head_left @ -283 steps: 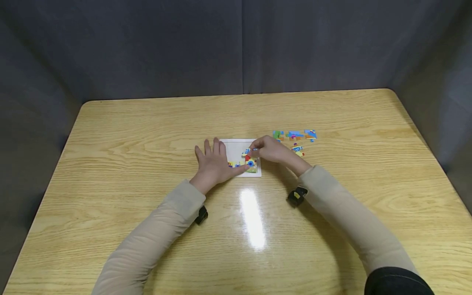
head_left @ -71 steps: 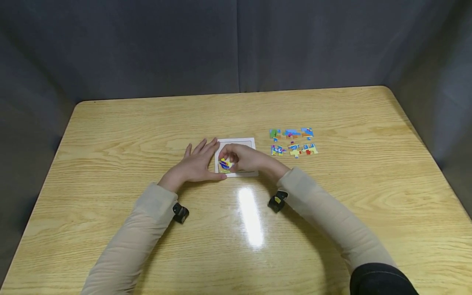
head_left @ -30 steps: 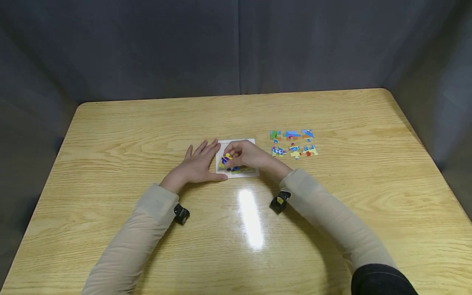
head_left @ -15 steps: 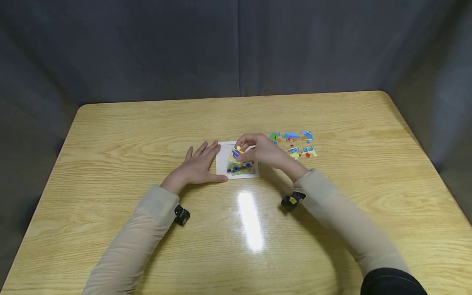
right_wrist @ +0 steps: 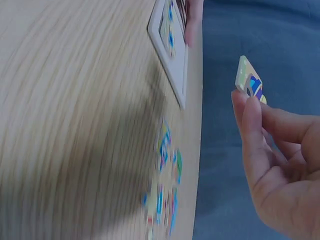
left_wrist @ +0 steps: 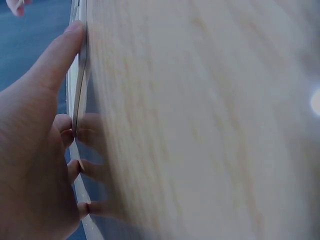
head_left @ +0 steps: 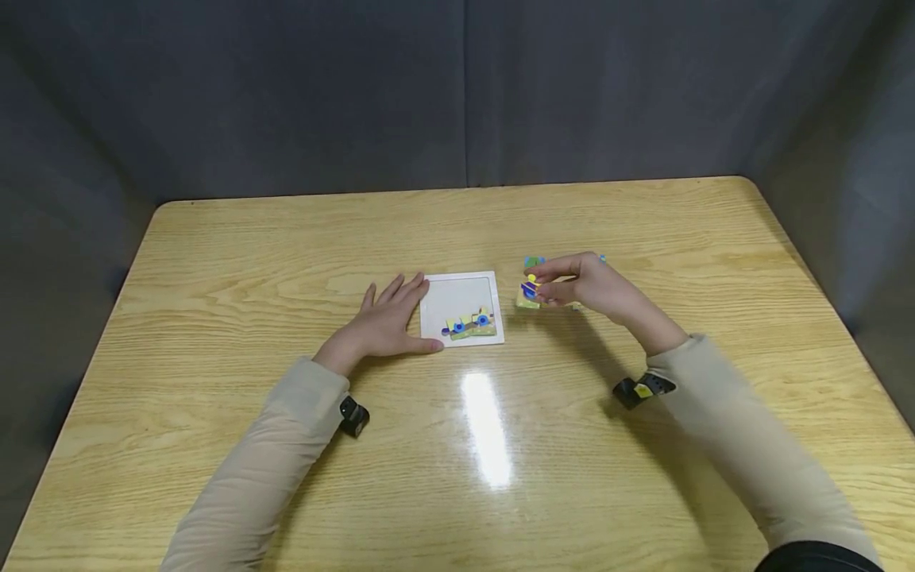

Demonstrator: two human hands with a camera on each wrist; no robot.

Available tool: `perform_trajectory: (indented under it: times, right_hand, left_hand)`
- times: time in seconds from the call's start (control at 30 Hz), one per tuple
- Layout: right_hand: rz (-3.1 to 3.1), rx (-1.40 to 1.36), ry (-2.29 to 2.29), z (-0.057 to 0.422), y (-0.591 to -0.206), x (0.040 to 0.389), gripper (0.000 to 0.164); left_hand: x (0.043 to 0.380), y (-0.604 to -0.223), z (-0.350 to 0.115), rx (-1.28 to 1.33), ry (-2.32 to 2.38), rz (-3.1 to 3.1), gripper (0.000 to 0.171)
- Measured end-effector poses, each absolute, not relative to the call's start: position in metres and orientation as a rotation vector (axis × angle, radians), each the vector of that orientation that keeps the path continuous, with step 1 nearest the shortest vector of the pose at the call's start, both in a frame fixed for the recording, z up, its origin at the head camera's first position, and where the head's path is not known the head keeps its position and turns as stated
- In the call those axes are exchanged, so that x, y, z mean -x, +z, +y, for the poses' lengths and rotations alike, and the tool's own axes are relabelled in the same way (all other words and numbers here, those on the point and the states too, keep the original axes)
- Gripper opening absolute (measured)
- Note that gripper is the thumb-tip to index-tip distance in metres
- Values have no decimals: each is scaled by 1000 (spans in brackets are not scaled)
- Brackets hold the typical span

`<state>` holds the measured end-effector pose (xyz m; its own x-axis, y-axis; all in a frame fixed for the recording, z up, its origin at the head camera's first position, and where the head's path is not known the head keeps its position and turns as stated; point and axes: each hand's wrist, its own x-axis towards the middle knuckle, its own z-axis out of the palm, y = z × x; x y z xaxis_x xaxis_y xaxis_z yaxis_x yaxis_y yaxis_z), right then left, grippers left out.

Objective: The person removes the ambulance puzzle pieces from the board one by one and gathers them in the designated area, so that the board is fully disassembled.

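My right hand (head_left: 600, 290) pinches a jigsaw piece (head_left: 528, 291) between thumb and fingertips, held up over the table to the right of the white puzzle tray (head_left: 457, 295). In the right wrist view this piece (right_wrist: 246, 75) shows yellow, green and dark blue printing. Fingers spread, my left hand (head_left: 382, 324) lies along the tray's left edge, thumb at its near left corner. The left wrist view has the thumb (left_wrist: 60, 52) against the tray's rim. Inside the tray, a few joined pieces (head_left: 482, 321) with blue wheels lie along the near right side.
Several loose jigsaw pieces (right_wrist: 164, 145) lie on the table right of the tray, mostly hidden behind my right hand in the head view. A green one (head_left: 533, 260) shows beyond the fingers. Grey curtains (head_left: 286, 95) hang behind the wooden table (head_left: 286, 238).
My right hand has lifted the piece from the tray's near left part and carried it right, over the loose pieces. Seconds ago, it was at the tray. The left hand stays put lately.
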<state>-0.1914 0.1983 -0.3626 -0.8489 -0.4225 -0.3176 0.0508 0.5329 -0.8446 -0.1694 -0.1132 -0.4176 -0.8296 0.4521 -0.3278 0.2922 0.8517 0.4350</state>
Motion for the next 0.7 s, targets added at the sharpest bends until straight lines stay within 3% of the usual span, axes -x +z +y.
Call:
perform_trajectory:
  times: [0.7]
  right_hand:
    - [2195,226,-1209,228,-382,183,32]
  left_hand:
    - [169,-417,-114,-540,526,2598,102]
